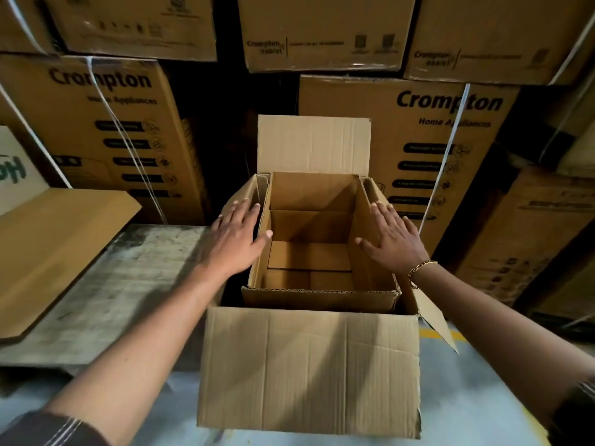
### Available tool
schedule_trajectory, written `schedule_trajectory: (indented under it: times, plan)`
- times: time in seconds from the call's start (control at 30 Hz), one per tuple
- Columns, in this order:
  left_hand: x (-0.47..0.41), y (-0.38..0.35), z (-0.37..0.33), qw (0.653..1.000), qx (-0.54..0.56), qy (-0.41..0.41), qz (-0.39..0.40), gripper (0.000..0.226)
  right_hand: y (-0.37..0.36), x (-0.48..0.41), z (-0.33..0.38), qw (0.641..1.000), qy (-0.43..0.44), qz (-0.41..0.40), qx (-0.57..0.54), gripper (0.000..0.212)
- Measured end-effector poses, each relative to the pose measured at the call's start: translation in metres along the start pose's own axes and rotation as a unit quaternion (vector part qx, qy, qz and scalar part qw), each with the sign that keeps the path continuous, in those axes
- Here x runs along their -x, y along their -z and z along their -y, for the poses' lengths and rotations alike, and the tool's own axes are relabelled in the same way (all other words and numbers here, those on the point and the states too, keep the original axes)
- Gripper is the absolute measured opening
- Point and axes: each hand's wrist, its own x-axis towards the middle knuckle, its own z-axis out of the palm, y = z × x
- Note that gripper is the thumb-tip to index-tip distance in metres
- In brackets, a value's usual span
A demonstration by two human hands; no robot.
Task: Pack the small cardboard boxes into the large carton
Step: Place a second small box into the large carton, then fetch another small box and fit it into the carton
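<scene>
While both hands lie flat and spread, gripping nothing, the carton [309, 365] stands open on the floor with its four flaps turned out: the far flap [314, 144] upright, the near flap [306, 368] hanging down the front, and one side flap under each palm. Left hand [240, 235] rests on the left flap, its thumb at the carton's inner edge; right hand [392, 238] rests on the right flap, thumb likewise pointing inward, with a chain bracelet [420, 272] on that wrist. Inside, at the bottom, lie small boxes [309, 267] packed tight against each other; three tops can be counted, one wider at the back and two side by side in front, though the near wall hides part of the row. Above them the carton is unfilled. Behind stand stacked printed cartons [428, 146], several strapped with white bands. At left a board [54, 249] lies on a worn platform [128, 284].
</scene>
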Motion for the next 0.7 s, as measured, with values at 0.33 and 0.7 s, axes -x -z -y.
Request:
schedule_trajectory:
  times: [0.33, 0.7]
  plan:
    - [0.059, 0.06, 0.047, 0.999, 0.0, 0.006, -0.051, 0.076, 0.046, 0.007, 0.106, 0.997, 0.072, -0.015, -0.031, 0.086]
    - [0.164, 0.165, 0.271, 0.983, -0.067, 0.133, -0.108, 0.081, 0.055, -0.043, 0.398, 0.968, 0.211, -0.079, -0.108, 0.086]
